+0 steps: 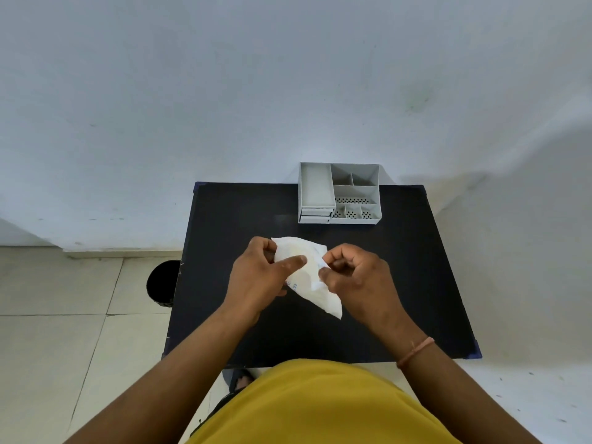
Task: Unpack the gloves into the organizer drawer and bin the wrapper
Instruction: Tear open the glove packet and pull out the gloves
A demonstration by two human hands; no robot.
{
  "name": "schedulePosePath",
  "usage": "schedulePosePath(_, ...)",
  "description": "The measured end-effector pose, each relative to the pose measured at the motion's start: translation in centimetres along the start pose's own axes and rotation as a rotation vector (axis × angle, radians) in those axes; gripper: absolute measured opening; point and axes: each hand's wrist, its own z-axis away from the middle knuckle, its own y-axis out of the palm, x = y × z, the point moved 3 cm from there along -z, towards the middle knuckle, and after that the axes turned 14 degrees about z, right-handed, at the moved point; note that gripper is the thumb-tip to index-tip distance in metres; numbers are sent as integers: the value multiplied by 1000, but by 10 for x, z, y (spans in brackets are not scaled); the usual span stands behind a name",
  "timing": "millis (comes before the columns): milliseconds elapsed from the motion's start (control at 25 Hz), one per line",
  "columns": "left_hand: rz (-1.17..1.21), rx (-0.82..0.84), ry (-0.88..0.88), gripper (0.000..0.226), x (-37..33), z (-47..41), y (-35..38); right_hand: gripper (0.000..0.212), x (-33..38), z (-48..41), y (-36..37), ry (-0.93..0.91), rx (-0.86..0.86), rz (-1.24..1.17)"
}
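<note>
One white wrapper [309, 277] is held above the middle of the black worktop [416, 267], the left hand [259, 280] in a closed grip on its left side with the thumb pressed across the front, the right hand [355, 277] pinching its right edge. One grey organizer [339, 193] stands at the far edge, well apart from the hands, nothing between; its two drawers [315, 214] sit front left. One black bin [161, 283] stands on the floor beside the worktop's left edge.
</note>
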Motion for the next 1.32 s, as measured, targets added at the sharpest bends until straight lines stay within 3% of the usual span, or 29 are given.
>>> schedulePosePath(200,53,-78,15,16,6,-1,-12,16,-10,9,3,-15,-59,92)
schedulePosePath(440,164,13,60,19,7,16,-14,25,-17,17,8,-24,-1,276)
schedulePosePath(520,157,43,96,22,7,20,-15,30,-9,20,8,-126,-110,413)
schedulePosePath(640,151,43,127,27,6,22,-19,16,11,23,9,-385,-293,398)
schedulePosePath(720,134,50,158,27,6,22,-22,18,15,15,19,-372,-174,240)
schedulePosePath(800,70,68,194,27,5,22,-26,27,13,2,35,-178,169,86)
schedulePosePath(880,-39,89,241,30,4,24,-27,27,12,-3,52,-127,424,142)
schedulePosePath(960,-111,124,283,34,9,25,-30,26,13,-4,66,-164,486,286)
schedulePosePath(1040,-74,160,297,32,17,26,-34,45,17,2,74,-182,495,418)
schedulePosePath(1120,41,58,284,30,25,22,-49,60,20,8,76,-165,514,408)
schedulePosePath(1200,38,-113,170,56,43,7,-72,60,19,13,68,-109,514,299)
schedulePosePath(1240,108,-92,20,70,53,-1,-85,57,18,15,62,-74,510,194)
schedulePosePath(1320,527,221,-337,79,78,-11,-98,51,17,21,51,-25,493,-49)
